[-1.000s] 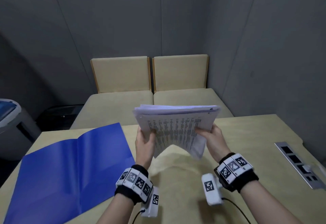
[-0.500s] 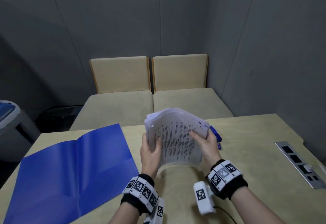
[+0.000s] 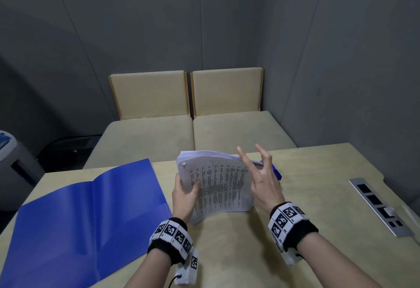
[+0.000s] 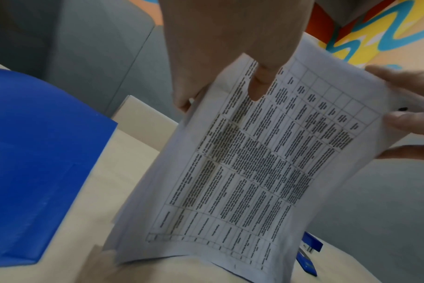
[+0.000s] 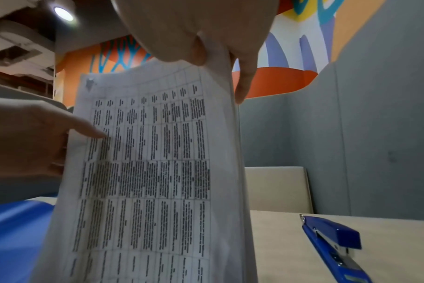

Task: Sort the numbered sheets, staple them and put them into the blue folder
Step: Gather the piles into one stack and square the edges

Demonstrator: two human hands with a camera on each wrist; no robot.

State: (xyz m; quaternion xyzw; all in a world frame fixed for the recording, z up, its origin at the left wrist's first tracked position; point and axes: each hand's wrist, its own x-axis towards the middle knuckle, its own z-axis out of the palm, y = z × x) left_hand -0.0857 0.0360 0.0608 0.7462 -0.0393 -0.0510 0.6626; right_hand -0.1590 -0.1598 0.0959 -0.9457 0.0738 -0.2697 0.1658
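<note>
A stack of printed sheets (image 3: 218,185) stands tilted on its lower edge on the table. My left hand (image 3: 188,187) grips its left edge, thumb on the front page (image 4: 254,162). With fingers straight and spread, my right hand (image 3: 259,169) lies against the stack's right edge (image 5: 152,162) and grips nothing. The blue folder (image 3: 91,215) lies open and flat on the table to the left. A blue stapler (image 5: 334,243) lies on the table just behind my right hand, mostly hidden in the head view.
A metal socket strip (image 3: 379,206) is set into the table near its right edge. Beige bench seats (image 3: 193,133) and grey partition walls stand beyond the far edge. A grey machine (image 3: 13,162) stands left of the table.
The stack, held up in both hands, has turned upright and come down onto the table. My right hand has let go of it and opened its fingers along the right edge.
</note>
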